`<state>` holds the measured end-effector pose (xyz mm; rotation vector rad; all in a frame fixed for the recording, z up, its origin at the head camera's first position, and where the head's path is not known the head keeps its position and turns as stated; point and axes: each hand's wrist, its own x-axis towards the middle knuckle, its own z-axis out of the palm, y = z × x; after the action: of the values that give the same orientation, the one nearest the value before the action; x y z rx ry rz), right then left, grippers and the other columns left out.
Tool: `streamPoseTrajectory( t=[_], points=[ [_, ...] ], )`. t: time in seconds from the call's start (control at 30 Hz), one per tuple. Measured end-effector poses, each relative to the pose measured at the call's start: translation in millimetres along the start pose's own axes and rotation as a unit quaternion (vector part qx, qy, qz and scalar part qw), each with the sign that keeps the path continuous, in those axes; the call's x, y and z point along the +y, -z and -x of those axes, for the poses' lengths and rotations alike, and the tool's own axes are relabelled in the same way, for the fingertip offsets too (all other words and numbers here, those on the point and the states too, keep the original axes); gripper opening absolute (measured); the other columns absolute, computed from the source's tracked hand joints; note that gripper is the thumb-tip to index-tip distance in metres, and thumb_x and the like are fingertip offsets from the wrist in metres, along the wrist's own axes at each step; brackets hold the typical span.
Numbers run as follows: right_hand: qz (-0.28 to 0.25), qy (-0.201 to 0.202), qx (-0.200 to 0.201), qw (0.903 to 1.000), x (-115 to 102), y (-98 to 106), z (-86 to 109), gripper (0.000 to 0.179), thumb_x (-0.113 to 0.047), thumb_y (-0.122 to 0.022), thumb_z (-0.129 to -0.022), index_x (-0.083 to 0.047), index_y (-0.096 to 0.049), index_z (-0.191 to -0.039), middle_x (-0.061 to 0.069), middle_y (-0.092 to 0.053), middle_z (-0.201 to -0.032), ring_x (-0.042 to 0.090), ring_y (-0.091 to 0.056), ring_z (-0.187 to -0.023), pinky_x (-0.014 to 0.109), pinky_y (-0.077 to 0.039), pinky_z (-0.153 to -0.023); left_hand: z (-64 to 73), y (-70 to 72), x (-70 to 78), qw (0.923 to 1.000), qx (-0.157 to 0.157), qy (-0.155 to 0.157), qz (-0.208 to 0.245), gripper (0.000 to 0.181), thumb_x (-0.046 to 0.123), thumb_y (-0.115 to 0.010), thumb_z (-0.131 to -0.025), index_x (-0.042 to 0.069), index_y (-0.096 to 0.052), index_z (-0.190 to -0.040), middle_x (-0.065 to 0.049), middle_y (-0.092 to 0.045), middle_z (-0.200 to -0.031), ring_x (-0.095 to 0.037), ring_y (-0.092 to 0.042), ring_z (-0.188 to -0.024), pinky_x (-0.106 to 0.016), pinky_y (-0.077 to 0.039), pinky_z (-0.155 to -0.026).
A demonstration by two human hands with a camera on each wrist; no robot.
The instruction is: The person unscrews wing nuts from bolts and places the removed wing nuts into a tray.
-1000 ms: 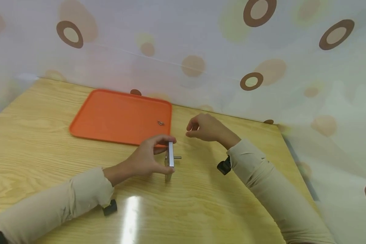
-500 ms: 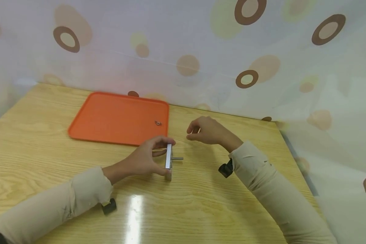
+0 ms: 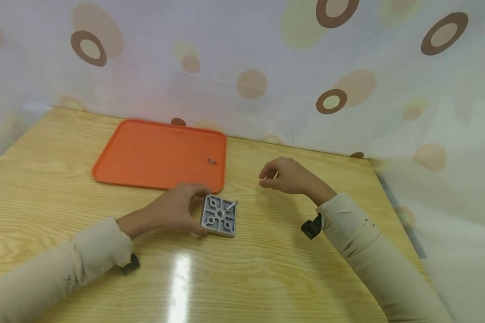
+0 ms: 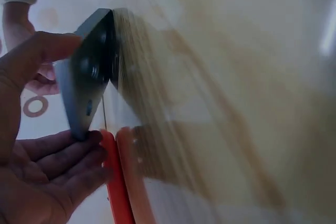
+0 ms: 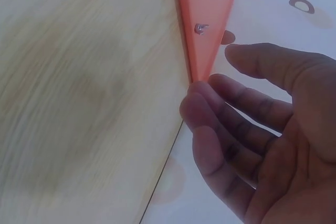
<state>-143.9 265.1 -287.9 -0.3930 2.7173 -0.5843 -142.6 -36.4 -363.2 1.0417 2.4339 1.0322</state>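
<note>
My left hand (image 3: 175, 208) holds a square grey metal plate (image 3: 220, 225) by its edges, thumb on one side and fingers on the other. The ribbed, holed face of the plate shows in the head view, with a bolt (image 3: 232, 205) sticking out near its far right corner. From the left wrist, the plate (image 4: 86, 77) looks tilted, close over the table, and its smooth side shows. Off to the right, my right hand (image 3: 288, 176) hovers over the table, fingers loosely curled and nothing between them. A small wing nut (image 3: 212, 161) lies on the orange tray (image 3: 157, 152).
The tray sits at the back of the wooden table (image 3: 266, 269), just beyond my left hand. A patterned sheet (image 3: 226, 54) hangs behind the table and along its right side. Dark cameras, such as this one (image 3: 311, 228), are strapped at both wrists.
The plate has turned from edge-on to showing its ribbed face and bolt upward, and my left hand has shifted a little left with it. My right hand has drifted slightly right.
</note>
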Motion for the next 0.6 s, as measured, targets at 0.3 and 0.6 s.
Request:
streamPoseTrajectory(
  t=[0.3,0.6],
  points=[
    [-0.013,-0.020,-0.007,0.9997,9,-2,4.4,0.019,-0.021,-0.065,-0.096,-0.006,-0.071,-0.106,0.011,-0.074,-0.096,0.022,-0.069,-0.079,0.028,-0.056,-0.066,-1.5,0.2,1.2,0.9903,0.002,-0.001,-0.139,0.084,0.041,-0.091,-0.052,0.004,-0.065,-0.123,-0.006,-0.070,-0.118,-0.024,-0.059,-0.113,-0.046,-0.056,-0.099],
    [-0.019,-0.023,-0.009,0.9995,15,3,9.6,0.022,-0.021,-0.063,-0.097,-0.005,-0.070,-0.110,0.013,-0.073,-0.098,0.031,-0.070,-0.085,0.029,-0.058,-0.066,-0.5,-0.3,2.1,0.9848,-0.011,-0.001,-0.173,0.087,0.051,-0.090,-0.055,0.006,-0.064,-0.124,-0.005,-0.069,-0.122,-0.023,-0.057,-0.112,-0.044,-0.057,-0.095]
  ],
)
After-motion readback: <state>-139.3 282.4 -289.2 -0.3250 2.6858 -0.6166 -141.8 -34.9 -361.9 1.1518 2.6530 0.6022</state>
